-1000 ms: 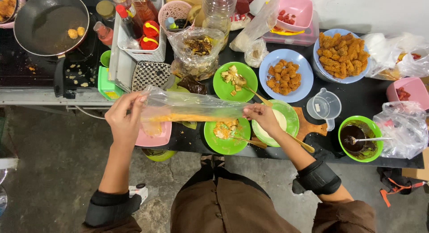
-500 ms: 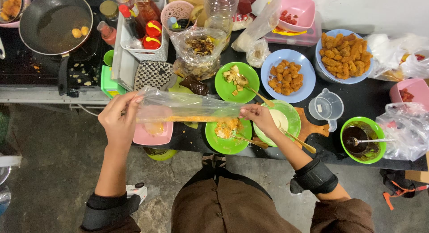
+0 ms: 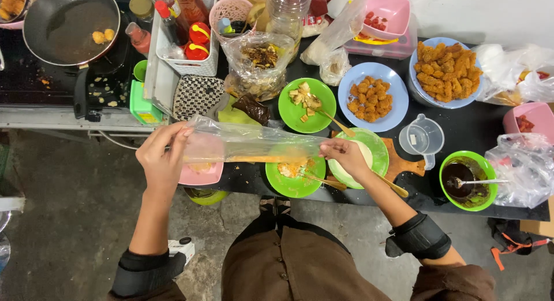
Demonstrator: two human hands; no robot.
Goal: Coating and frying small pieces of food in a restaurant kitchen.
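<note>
My left hand [image 3: 163, 157] and my right hand [image 3: 345, 155] hold a long clear plastic bag [image 3: 254, 142] stretched sideways between them above the table's front edge. A thin orange strip shows inside the bag along its lower edge. Under the bag sit a pink square dish [image 3: 201, 174] by my left hand and a green plate [image 3: 295, 175] with yellowish food and a stick-like utensil across it. A green plate with a pale flat round [image 3: 369, 152] lies beneath my right hand.
A black frying pan [image 3: 70, 24] with two fried pieces sits at the back left. Sauce bottles fill a white basket [image 3: 187, 42]. Blue plates of fried pieces [image 3: 372, 98] [image 3: 445, 70], a clear measuring jug [image 3: 422, 138] and a green bowl of dark sauce [image 3: 466, 177] stand right.
Both hands keep the bag stretched between them; they have shifted only slightly and the view has drifted a little.
</note>
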